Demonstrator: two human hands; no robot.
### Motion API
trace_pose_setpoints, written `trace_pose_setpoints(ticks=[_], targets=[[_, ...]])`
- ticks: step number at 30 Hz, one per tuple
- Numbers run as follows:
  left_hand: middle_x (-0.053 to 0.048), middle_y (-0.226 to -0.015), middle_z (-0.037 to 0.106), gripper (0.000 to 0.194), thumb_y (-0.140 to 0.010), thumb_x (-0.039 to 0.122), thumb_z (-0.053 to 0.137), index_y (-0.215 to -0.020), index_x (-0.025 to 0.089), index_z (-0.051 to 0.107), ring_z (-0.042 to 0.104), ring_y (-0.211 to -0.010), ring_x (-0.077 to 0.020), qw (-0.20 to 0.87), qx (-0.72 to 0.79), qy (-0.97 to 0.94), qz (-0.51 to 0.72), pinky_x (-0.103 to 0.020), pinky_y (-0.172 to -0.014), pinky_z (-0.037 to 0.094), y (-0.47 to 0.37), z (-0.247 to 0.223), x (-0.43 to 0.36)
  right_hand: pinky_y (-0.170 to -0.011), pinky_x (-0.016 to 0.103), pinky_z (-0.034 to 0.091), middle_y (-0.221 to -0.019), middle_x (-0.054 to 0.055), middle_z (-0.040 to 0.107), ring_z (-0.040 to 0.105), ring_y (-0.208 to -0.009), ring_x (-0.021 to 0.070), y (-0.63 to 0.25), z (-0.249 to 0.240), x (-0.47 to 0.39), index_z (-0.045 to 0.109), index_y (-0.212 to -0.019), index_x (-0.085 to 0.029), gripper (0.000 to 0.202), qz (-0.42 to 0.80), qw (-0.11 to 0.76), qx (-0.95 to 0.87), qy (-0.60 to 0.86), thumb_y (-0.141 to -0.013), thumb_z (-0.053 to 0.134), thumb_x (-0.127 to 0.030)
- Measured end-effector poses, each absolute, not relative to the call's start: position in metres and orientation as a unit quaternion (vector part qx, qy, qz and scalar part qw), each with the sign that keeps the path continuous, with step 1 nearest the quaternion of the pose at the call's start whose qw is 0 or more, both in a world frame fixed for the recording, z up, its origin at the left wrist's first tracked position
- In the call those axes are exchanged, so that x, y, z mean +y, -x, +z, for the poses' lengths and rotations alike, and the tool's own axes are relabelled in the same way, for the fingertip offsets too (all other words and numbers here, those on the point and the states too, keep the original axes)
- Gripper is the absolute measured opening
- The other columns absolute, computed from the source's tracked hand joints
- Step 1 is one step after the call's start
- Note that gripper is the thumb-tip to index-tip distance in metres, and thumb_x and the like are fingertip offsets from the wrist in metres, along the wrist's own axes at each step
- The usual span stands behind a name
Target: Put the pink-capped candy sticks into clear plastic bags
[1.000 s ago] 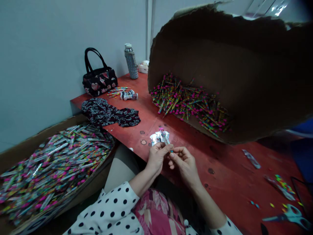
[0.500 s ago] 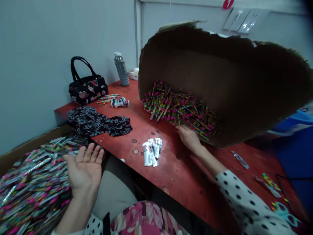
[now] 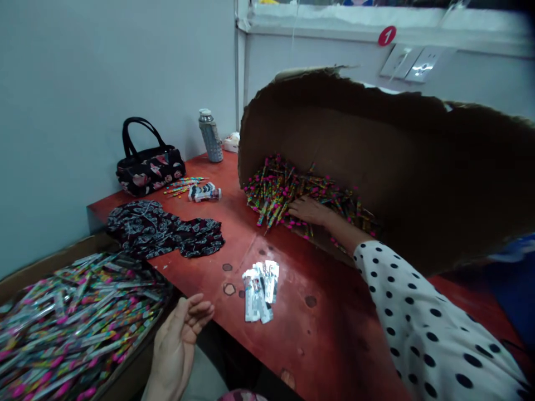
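Observation:
My right hand (image 3: 309,210) reaches into a large cardboard box (image 3: 359,139) lying with its open side toward me. Its fingers are stretched out over a heap of colourful pencils with pink ends (image 3: 271,192), touching them; the fingertips are partly lost among the pencils. My left hand (image 3: 179,340) hangs open and empty by the table's front edge, palm turned inward and fingers loosely curved. Between the hands, several flat silvery packets (image 3: 258,292) lie on the red table (image 3: 317,334). A second box (image 3: 137,356) at lower left holds many pencils in clear wrappers (image 3: 79,317).
A crumpled dark patterned cloth (image 3: 165,231) lies on the table's left part. Behind it are a floral handbag (image 3: 150,170), loose pencils (image 3: 186,184), small printed packs (image 3: 204,192) and a grey flask (image 3: 211,136). Sockets (image 3: 409,62) are on the back wall.
My right hand has moved from the box's front edge inward onto the pencils. My left hand has come right, away from the wrapped pencils, and turned its palm inward. The view has tilted up.

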State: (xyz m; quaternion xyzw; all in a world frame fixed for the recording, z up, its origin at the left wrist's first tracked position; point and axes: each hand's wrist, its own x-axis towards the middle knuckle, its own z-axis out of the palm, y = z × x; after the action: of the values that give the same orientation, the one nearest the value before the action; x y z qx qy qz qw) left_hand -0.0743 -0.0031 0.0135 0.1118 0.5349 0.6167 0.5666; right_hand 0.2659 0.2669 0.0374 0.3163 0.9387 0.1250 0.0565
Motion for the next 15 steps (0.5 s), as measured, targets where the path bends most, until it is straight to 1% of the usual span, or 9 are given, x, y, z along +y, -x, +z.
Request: trace_pose_setpoints(ticks=[2,4,7,9,12,15], targets=[[-0.006,-0.072,0.070,0.039,-0.061,0.047,0.070,-0.082,0.013,0.066,0.065,-0.071,-0.0198,0.569,0.547,-0.107,0.605,-0.032,-0.072,0.054,0.074,0.008,-0.006,-0.094,0.037,0.027,-0.128,0.006,0.050,0.044,-0.114,0.0191,-0.273,0.036,0.275,0.052,-0.118,-0.025,0.035,0.123,0.075,0.948,-0.282,-0.089,0.040,-0.011],[-0.006,-0.073,0.070,0.040,-0.060,0.047,0.071,-0.081,0.014,0.067,0.065,-0.072,-0.0208,0.570,0.560,-0.106,0.592,-0.033,-0.073,0.054,0.074,0.004,-0.008,-0.096,0.038,0.025,-0.137,0.005,0.042,0.038,-0.121,0.0190,-0.281,0.033,0.280,0.048,-0.122,-0.029,0.040,0.125,0.086,0.957,-0.249,-0.087,0.043,-0.009],[-0.007,-0.073,0.070,0.043,-0.054,0.049,0.074,-0.078,0.014,0.068,0.065,-0.071,-0.0221,0.568,0.584,-0.103,0.571,-0.033,-0.070,0.055,0.073,0.000,-0.006,-0.098,0.042,0.023,-0.143,0.005,0.034,0.030,-0.128,0.0204,-0.288,0.028,0.287,0.045,-0.126,-0.028,0.043,0.126,0.098,0.964,-0.213,-0.086,0.045,-0.010],[-0.008,-0.071,0.070,0.045,-0.050,0.050,0.075,-0.075,0.014,0.069,0.065,-0.069,-0.0220,0.562,0.601,-0.103,0.559,-0.031,-0.065,0.055,0.072,0.000,-0.001,-0.099,0.042,0.023,-0.144,0.004,0.032,0.028,-0.130,0.0198,-0.289,0.026,0.290,0.046,-0.124,-0.027,0.041,0.128,0.102,0.965,-0.207,-0.087,0.044,-0.010],[-0.008,-0.072,0.070,0.046,-0.046,0.051,0.076,-0.074,0.014,0.070,0.064,-0.066,-0.0205,0.552,0.626,-0.122,0.537,-0.026,-0.059,0.054,0.072,-0.002,0.005,-0.100,0.042,0.022,-0.143,0.002,0.033,0.027,-0.130,0.0188,-0.288,0.025,0.292,0.052,-0.116,-0.025,0.034,0.133,0.096,0.966,-0.202,-0.087,0.043,-0.011],[-0.007,-0.071,0.070,0.047,-0.043,0.051,0.077,-0.072,0.015,0.071,0.063,-0.064,-0.0192,0.543,0.646,-0.143,0.517,-0.024,-0.056,0.053,0.072,-0.005,0.008,-0.100,0.044,0.021,-0.141,0.005,0.037,0.028,-0.130,0.0214,-0.291,0.022,0.291,0.057,-0.109,-0.022,0.029,0.122,0.090,0.964,-0.220,-0.083,0.048,-0.014]])
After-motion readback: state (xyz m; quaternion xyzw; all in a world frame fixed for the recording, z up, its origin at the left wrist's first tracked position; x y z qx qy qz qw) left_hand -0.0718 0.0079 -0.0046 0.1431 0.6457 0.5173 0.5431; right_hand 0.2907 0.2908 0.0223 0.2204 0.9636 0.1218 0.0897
